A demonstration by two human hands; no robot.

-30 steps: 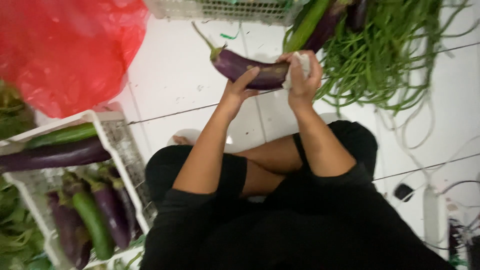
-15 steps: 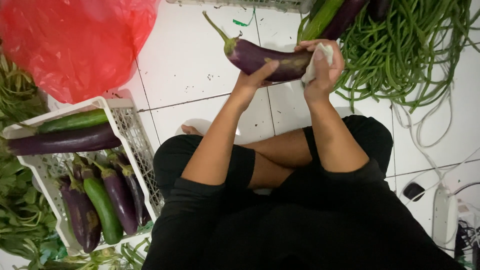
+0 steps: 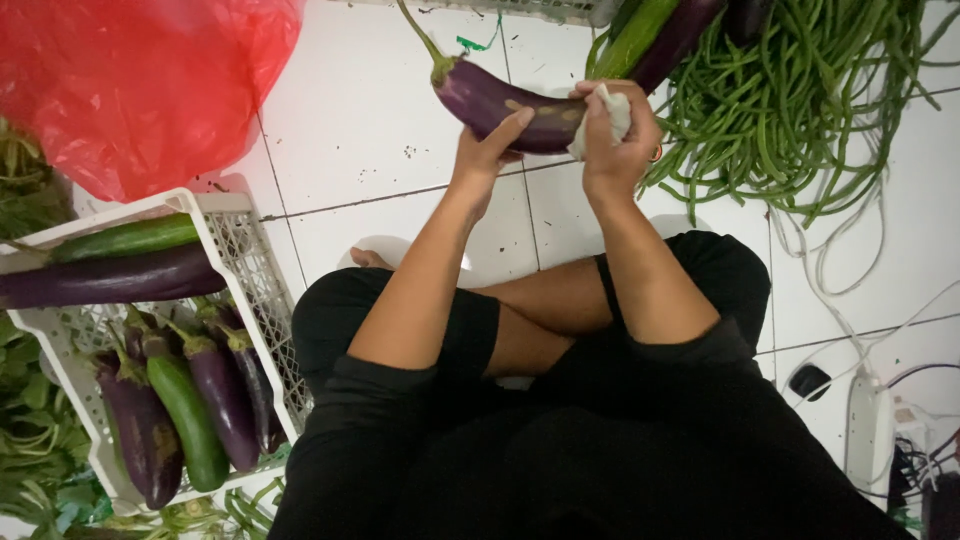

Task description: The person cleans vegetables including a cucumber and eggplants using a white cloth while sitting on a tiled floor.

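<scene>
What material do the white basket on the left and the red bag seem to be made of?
The white basket looks like rigid moulded plastic with a matte finish, judging by its fine lattice walls. The red bag looks like thin plastic film: it is glossy, slightly see-through and crumpled into soft folds.

crate point(image 3: 245, 262) left of legs, eggplants point(image 3: 225, 390) inside; long beans point(image 3: 800, 110) right; bag point(image 3: 140, 80) behind crate.

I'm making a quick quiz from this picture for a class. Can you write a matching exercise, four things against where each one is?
1. purple eggplant
2. white cloth
3. red plastic bag
4. long beans

a. top left, on the floor
b. in the right hand
c. top right, heaped on the tiles
d. held by the left hand

Pairs: 1-d, 2-b, 3-a, 4-c
</scene>
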